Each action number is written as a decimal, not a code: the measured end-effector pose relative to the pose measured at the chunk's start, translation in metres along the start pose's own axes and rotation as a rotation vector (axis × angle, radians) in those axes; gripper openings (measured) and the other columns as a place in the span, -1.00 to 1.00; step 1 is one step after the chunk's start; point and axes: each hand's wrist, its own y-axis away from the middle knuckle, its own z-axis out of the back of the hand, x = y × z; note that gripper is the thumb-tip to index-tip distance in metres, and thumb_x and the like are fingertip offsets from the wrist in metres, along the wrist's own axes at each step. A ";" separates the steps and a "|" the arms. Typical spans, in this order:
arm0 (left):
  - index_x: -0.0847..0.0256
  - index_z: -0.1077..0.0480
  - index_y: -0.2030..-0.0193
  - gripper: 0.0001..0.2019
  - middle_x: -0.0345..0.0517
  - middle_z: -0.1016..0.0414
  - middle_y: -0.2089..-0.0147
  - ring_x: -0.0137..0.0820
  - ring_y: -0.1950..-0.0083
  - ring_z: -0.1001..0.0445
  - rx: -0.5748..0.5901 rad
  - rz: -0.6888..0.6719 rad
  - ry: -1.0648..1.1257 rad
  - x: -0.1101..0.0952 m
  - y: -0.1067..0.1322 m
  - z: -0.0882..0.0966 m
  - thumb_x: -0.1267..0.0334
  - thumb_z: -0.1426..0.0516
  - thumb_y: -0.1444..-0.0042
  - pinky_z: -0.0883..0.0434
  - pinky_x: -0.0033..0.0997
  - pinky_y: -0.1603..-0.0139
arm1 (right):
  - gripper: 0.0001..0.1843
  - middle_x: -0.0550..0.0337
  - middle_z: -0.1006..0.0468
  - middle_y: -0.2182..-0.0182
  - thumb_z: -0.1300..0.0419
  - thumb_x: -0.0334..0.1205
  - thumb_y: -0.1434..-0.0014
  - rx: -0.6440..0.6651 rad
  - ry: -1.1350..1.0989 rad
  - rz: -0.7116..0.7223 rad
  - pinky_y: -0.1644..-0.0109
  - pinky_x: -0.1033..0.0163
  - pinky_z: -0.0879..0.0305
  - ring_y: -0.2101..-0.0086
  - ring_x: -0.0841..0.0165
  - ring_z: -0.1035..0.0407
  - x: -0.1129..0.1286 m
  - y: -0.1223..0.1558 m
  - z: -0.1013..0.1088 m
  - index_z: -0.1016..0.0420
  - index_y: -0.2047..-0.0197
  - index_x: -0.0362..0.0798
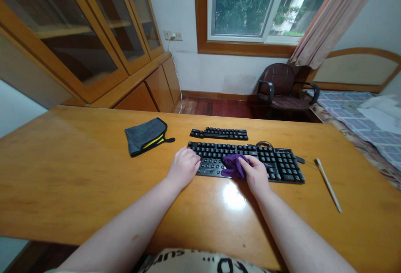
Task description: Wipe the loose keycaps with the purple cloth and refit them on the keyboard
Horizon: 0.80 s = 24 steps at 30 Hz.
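A black keyboard (283, 168) lies on the wooden desk, its lower left part bare of keycaps, with switch mounts showing. Around its left end, my left hand (184, 165) is closed, fingers curled over the edge. My right hand (256, 172) pinches a purple cloth (233, 166), which rests against the lower middle of the keyboard and covers some of the bare section. Loose black keycaps (226, 133) stand in rows just behind the keyboard.
On the left of the desk (78, 172) lies a folded grey cloth (146, 135) with a yellow inside. A thin pale stick-like tool (328, 185) is at the right. The keyboard's cable (265, 143) coils behind it. Beyond the desk stands an armchair (278, 82).
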 end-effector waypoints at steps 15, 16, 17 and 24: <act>0.22 -0.49 0.33 -0.83 -0.01 -0.47 0.22 -0.16 -0.09 -0.25 0.068 0.015 -0.070 -0.022 -0.003 0.008 0.32 -0.06 -0.05 -0.08 -0.02 -0.19 | -0.71 0.15 -0.55 0.42 -0.22 -0.03 0.02 0.003 -0.027 -0.001 0.26 0.25 -0.26 0.37 0.30 -0.38 -0.003 0.000 -0.001 -0.53 0.35 -0.10; 0.22 -0.50 0.34 -0.82 -0.01 -0.47 0.19 -0.16 -0.12 -0.23 0.076 0.026 -0.058 -0.022 -0.002 0.008 0.31 -0.06 -0.04 -0.07 -0.02 -0.20 | -0.71 0.15 -0.56 0.42 -0.22 -0.03 0.03 0.002 -0.030 -0.001 0.26 0.25 -0.26 0.38 0.30 -0.39 -0.003 0.000 -0.001 -0.53 0.35 -0.10; 0.21 -0.51 0.35 -0.82 -0.01 -0.46 0.17 -0.15 -0.13 -0.22 0.084 0.038 -0.043 -0.020 -0.002 0.008 0.31 -0.06 -0.04 -0.06 -0.02 -0.21 | -0.71 0.15 -0.56 0.42 -0.22 -0.03 0.03 0.002 -0.030 -0.001 0.27 0.25 -0.26 0.38 0.30 -0.39 -0.003 0.000 -0.001 -0.53 0.35 -0.09; 0.10 -0.53 0.40 -0.80 -0.11 -0.48 0.17 -0.17 -0.09 -0.27 0.186 0.109 0.147 0.004 -0.011 0.016 0.17 -0.08 -0.03 -0.14 -0.07 -0.15 | -0.68 0.12 -0.56 0.40 -0.21 -0.01 0.02 0.001 -0.021 -0.002 0.25 0.22 -0.28 0.37 0.28 -0.40 -0.004 0.000 0.000 -0.53 0.32 -0.10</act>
